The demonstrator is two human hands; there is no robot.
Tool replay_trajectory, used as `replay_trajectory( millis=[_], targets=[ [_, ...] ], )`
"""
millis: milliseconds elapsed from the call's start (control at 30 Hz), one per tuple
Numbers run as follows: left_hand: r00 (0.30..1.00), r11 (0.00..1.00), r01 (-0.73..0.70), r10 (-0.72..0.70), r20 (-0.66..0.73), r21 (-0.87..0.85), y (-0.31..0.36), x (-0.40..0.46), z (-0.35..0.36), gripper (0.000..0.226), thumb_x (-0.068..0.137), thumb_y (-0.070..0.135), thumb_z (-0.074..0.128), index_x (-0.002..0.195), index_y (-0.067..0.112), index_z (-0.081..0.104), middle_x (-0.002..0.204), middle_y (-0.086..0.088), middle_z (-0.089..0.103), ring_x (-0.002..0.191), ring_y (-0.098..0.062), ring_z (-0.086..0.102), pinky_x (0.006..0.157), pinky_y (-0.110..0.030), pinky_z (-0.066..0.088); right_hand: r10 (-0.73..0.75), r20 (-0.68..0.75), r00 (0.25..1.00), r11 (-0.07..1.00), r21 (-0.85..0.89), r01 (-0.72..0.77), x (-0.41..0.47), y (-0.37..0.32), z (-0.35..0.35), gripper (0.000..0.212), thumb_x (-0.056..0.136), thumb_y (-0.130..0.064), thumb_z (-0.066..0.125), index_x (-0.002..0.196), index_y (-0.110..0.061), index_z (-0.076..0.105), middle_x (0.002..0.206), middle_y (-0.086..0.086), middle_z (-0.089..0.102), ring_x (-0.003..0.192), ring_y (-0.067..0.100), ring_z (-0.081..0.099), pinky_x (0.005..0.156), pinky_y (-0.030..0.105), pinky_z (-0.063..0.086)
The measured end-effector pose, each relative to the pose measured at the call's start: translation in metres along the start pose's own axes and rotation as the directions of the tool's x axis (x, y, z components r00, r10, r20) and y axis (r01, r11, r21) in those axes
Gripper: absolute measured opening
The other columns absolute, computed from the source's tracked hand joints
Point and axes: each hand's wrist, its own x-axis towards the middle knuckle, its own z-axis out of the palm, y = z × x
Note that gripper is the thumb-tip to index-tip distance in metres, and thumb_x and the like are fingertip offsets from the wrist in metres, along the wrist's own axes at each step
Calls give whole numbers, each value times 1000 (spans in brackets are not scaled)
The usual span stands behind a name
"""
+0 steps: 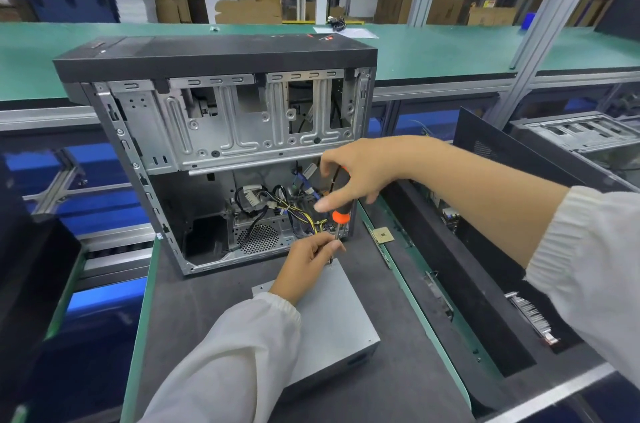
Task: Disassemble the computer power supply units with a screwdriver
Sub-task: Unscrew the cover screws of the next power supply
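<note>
A grey metal power supply unit point(332, 315) lies flat on the dark mat in front of me. My right hand point(356, 177) grips the orange-and-black handle of a screwdriver point(341, 215), held upright with its tip on the unit's far corner. My left hand point(308, 260) rests on the unit and pinches the screwdriver's shaft near the tip. Behind stands an open computer case point(221, 132) with loose cables point(277, 211) hanging inside.
A small brass-coloured square part point(382, 235) lies on the mat right of the case. A black case panel point(485, 249) lies along the right side. Another opened case point(581, 135) sits at far right. A green conveyor point(450, 48) runs behind.
</note>
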Motion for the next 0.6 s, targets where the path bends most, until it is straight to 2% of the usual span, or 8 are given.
replay_trajectory(
  millis=[67, 133, 167, 267, 333, 400, 500, 600],
  targets=[
    [1000, 1000, 11, -11, 0, -2, 0, 0, 0, 23, 100, 19, 52, 86, 11, 69, 55, 16, 45, 52, -1, 36, 54, -13, 29, 121, -139, 983, 988, -82, -134, 3, -4, 7, 72, 79, -74, 49, 92, -4, 50, 72, 6, 57, 48, 22, 68, 57, 31, 57],
    [1000, 1000, 21, -20, 7, -5, 0, 0, 0, 23, 100, 19, 52, 85, 11, 67, 56, 15, 44, 52, -1, 36, 54, -13, 29, 108, -243, 964, 981, -130, -142, 8, -2, 13, 66, 90, -66, 41, 71, -3, 50, 53, 9, 57, 42, 22, 64, 53, 30, 56],
    [1000, 1000, 20, -20, 10, -11, -1, -1, 0, 23, 100, 19, 52, 84, 11, 67, 57, 15, 44, 53, -1, 36, 54, -13, 29, 66, -233, 970, 983, -154, -104, 10, -2, 13, 59, 95, -58, 41, 71, -5, 50, 51, 8, 57, 43, 21, 63, 52, 29, 54],
    [1000, 999, 9, -8, 25, -36, 0, 0, 0, 21, 100, 18, 53, 87, 9, 67, 64, 0, 51, 60, -4, 40, 60, -17, 32, -72, -37, 997, 992, -110, 68, 11, 2, 3, 14, 97, -30, 53, 99, -16, 54, 83, 5, 63, 66, 22, 68, 57, 29, 54],
    [999, 999, 6, -5, 33, -47, 0, 0, 0, 20, 100, 18, 53, 89, 10, 68, 74, -18, 57, 66, -9, 44, 64, -23, 34, -147, 59, 987, 985, -79, 152, 8, 3, -4, 25, 89, -21, 64, 109, -29, 52, 102, 0, 55, 82, 24, 66, 70, 34, 55],
    [1000, 999, 5, -4, 26, -40, -1, 0, 0, 20, 100, 19, 53, 90, 11, 68, 72, -12, 57, 64, -7, 43, 62, -22, 33, -173, 8, 985, 983, -55, 173, 10, 2, -3, 39, 82, -35, 74, 112, -29, 50, 103, -1, 53, 78, 20, 65, 72, 37, 57],
    [1000, 999, 21, -20, 14, -29, -3, 0, -1, 21, 100, 20, 52, 90, 12, 69, 62, 15, 52, 53, 1, 39, 56, -13, 30, -89, -139, 986, 994, -82, 78, 12, -6, 5, 60, 78, -68, 60, 101, -13, 53, 80, 5, 65, 50, 15, 66, 47, 28, 55],
    [999, 999, 35, -34, 23, -21, -3, 0, -1, 22, 100, 22, 52, 89, 14, 70, 62, 14, 50, 54, 0, 37, 57, -16, 30, -119, -219, 969, 962, -266, 58, 18, -8, 10, 51, 92, -59, 47, 88, -8, 53, 61, 8, 66, 38, 12, 61, 46, 24, 48]
  ],
)
